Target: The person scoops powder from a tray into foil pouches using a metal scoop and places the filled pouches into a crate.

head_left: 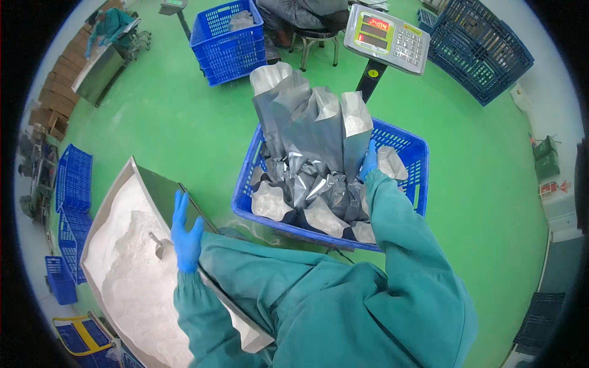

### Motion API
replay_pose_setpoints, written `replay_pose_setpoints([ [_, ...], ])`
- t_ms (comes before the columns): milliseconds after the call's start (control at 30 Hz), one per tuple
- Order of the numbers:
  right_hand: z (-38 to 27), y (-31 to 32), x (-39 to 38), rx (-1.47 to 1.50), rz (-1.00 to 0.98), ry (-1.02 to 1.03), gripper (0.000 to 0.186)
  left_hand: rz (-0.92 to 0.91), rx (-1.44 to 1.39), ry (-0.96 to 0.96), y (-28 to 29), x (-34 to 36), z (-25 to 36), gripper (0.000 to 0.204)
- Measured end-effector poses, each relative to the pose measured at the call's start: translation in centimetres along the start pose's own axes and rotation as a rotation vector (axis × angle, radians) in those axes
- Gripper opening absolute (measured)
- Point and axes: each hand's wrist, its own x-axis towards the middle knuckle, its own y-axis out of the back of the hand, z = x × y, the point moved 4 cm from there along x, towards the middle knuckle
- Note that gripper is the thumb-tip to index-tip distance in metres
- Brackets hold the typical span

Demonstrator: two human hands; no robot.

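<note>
My left hand (186, 233), in a blue glove, is open with its fingers stretched and holds nothing. It hovers at the inner edge of a metal trough (85, 244) filled with white powder (140, 288). Close beside it, a metal scoop (160, 246) rests on the powder. My right hand (369, 161), also gloved in blue, closes on the right side of an open silver bag (354, 138) standing in a blue basket (406, 144); some of its fingers are hidden. Other upright silver bags (314, 138) stand to the left of it, and more filled bags (325, 216) lie nearer me.
A scale display (388, 38) rises on a post behind the basket. Farther back are another blue basket (230, 52), a stool (313, 40) with a seated person, and stacked dark blue crates (481, 49). Blue crates (73, 181) line the left; another person (113, 27) sits at a far table.
</note>
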Motion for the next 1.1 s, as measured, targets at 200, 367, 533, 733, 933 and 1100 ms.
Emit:
replay_pose_setpoints([
  [200, -3.7, -6.0, -10.1, -0.085, 0.238, 0.647, 0.062, 0.304, 0.061, 0.098, 11.0, -16.2, -1.8, 0.065],
  [367, 2.1, -21.5, -25.1, 0.005, -0.301, 0.650, 0.033, 0.591, 0.223, 0.179, 15.4, -27.0, 1.6, 0.058],
  [533, 18.5, -32.3, -40.7, -1.344, -1.191, 0.786, 0.021, 0.797, 0.168, 0.210, 16.5, -31.8, 4.6, 0.046],
  [733, 41.2, -31.8, -49.4, -1.629, -2.035, 0.711, 0.024, 0.878, 0.397, 0.454, 18.3, -45.6, 1.7, 0.043],
  [933, 56.9, -27.9, -48.1, -1.952, -2.153, 0.732, 0.030, 0.870, 0.563, 0.827, 16.4, -63.0, -3.2, 0.041],
  [1100, 58.9, -26.1, -49.5, -1.896, -2.239, 0.687, 0.033, 0.626, 0.853, 0.787, 11.7, -83.5, -9.4, 0.038],
])
